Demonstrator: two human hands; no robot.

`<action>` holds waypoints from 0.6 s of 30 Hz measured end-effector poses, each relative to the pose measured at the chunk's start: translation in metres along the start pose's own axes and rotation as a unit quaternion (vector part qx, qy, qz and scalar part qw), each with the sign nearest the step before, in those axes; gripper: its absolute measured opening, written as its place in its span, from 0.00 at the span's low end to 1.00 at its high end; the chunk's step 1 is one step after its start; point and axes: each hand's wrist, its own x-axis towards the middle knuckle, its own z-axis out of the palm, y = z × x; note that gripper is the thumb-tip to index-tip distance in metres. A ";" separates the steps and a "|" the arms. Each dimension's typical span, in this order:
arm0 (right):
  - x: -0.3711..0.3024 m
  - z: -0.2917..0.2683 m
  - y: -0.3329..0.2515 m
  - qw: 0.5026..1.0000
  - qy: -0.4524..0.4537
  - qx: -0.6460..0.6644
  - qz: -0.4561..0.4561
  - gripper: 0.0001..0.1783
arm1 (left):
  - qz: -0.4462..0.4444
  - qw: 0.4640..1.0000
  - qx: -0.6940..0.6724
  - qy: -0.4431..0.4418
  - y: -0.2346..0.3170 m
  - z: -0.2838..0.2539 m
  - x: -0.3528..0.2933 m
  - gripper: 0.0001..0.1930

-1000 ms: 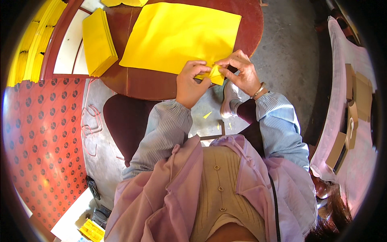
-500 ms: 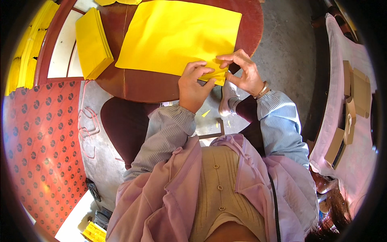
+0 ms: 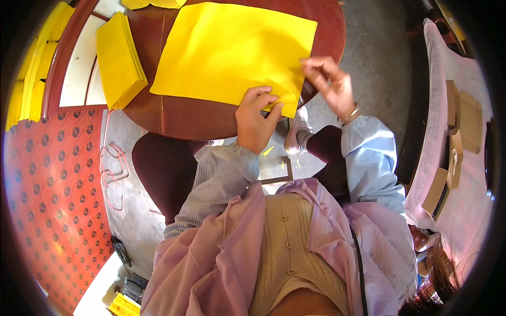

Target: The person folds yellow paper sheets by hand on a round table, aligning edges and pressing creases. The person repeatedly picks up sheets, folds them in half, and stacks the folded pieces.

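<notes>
A large yellow sheet [image 3: 232,52] lies on the round brown table [image 3: 211,118], its near right corner reaching past the rim. At that corner a small flap is folded over. My left hand [image 3: 256,120] grips the sheet's near edge beside the flap, thumb below and fingers on top. Off the sheet's right side, my right hand [image 3: 334,89] is raised, its fingers stretched toward the left and their tips blurred. Nothing shows in it. Whether the sheet is paper or cloth, I cannot tell.
A folded yellow stack [image 3: 120,60] rests at the table's left, and more yellow piles [image 3: 42,63] stand at the far left. Cardboard boxes [image 3: 464,124] sit on a pink-covered surface [image 3: 421,174] to the right. Yellow scraps [image 3: 268,150] lie on the floor.
My right hand has let go of the sheet's near right corner and moved up and to the right. My left hand stays at the edge, and the corner flap now lies flatter.
</notes>
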 end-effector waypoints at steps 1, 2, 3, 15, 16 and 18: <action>0.013 -0.003 0.007 0.998 0.044 0.034 -0.001 0.13 | -0.011 1.000 -0.001 -0.005 0.001 0.000 -0.001 0.09; 0.031 -0.016 0.013 0.996 0.061 -0.054 -0.029 0.12 | -0.031 0.999 -0.023 -0.009 0.003 0.000 -0.002 0.09; 0.056 -0.031 0.020 0.984 0.078 -0.143 -0.067 0.12 | -0.051 0.998 -0.044 -0.014 0.004 0.000 -0.002 0.08; 0.317 -0.061 0.153 0.772 0.138 -0.618 -0.047 0.26 | -0.082 0.994 -0.063 -0.042 0.008 -0.002 -0.001 0.08; 0.315 -0.060 0.153 0.759 0.131 -0.631 -0.097 0.26 | -0.091 0.993 -0.067 -0.046 0.009 -0.003 -0.001 0.08; 0.319 -0.065 0.143 0.741 0.066 -0.668 0.005 0.24 | -0.105 0.990 -0.077 -0.048 0.011 -0.002 -0.002 0.08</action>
